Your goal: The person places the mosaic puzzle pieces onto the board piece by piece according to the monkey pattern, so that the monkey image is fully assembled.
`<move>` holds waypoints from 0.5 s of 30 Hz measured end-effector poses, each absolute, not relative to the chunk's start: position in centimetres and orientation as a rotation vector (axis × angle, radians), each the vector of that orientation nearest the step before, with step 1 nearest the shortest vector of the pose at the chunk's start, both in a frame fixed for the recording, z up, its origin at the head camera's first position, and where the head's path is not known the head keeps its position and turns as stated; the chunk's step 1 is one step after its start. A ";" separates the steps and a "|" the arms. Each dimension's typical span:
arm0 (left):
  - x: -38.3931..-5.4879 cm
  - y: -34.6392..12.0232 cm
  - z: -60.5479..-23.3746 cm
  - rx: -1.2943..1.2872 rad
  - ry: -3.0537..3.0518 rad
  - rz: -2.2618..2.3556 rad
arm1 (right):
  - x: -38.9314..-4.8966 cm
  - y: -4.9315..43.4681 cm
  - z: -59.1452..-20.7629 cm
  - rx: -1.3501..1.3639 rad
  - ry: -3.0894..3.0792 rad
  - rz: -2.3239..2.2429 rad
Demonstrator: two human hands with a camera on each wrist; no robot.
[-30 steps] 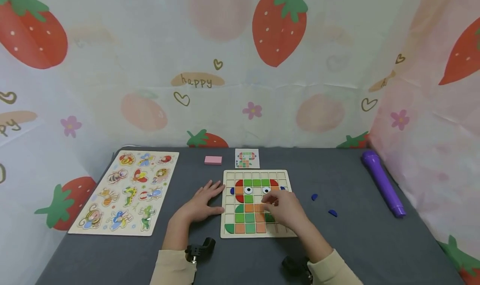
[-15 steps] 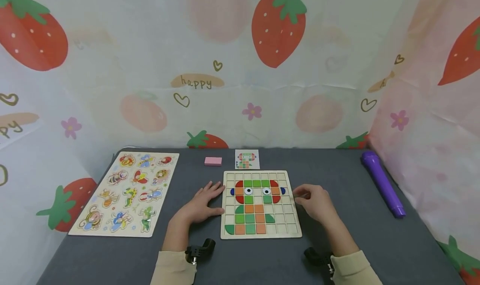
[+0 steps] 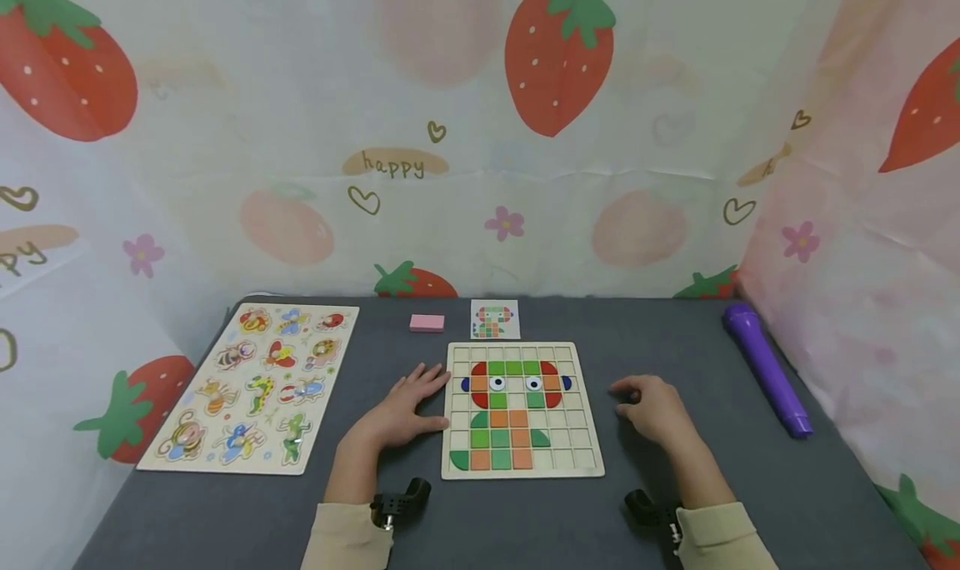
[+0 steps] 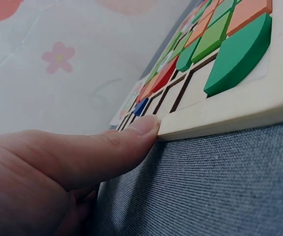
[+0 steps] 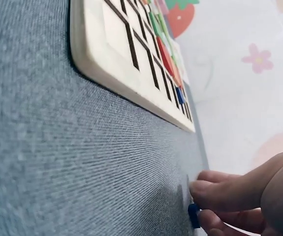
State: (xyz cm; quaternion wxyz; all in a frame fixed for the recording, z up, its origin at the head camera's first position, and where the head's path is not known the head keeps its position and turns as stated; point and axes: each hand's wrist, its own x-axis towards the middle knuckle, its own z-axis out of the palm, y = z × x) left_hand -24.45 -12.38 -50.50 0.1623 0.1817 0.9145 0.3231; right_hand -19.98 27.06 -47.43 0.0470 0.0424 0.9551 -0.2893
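A wooden grid board (image 3: 570, 462) lies in the middle of the table, with red, green, orange and blue pieces and two eye tiles forming a figure. My left hand (image 3: 405, 407) rests at the board's left edge, fingers spread. In the left wrist view its thumb (image 4: 131, 135) touches the rim. To the right of the board is my right hand (image 3: 654, 407), low over the table with bent fingers. A small blue piece (image 5: 194, 215) lies at its fingertips in the right wrist view. Whether they pinch it I cannot tell.
A picture card (image 3: 495, 319) and a pink block (image 3: 427, 323) lie behind the board. At the left is an insect puzzle board (image 3: 255, 387); a purple cylindrical stick (image 3: 767, 368) lies at the right. A patterned cloth hangs behind the table.
My right hand has moved from over the board to the table on its right. It now covers the spot where loose blue pieces lay. My left hand stays in place.
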 end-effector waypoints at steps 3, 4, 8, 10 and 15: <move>-24.4 -12.4 -50.6 0.527 2.613 0.932 | -19.9 27.2 -47.5 0.144 2.928 -0.900; -24.4 -12.4 -50.6 0.529 2.614 0.936 | -19.9 27.2 -47.5 0.144 2.933 -0.901; -24.3 -12.4 -50.6 0.528 2.619 0.943 | -19.9 27.5 -47.7 0.135 2.960 -0.874; -24.2 -12.3 -50.6 0.527 2.623 0.938 | -19.9 27.5 -47.8 0.148 2.961 -0.873; -24.3 -12.3 -50.7 0.521 2.630 0.932 | -19.9 27.7 -47.9 0.199 2.976 -0.822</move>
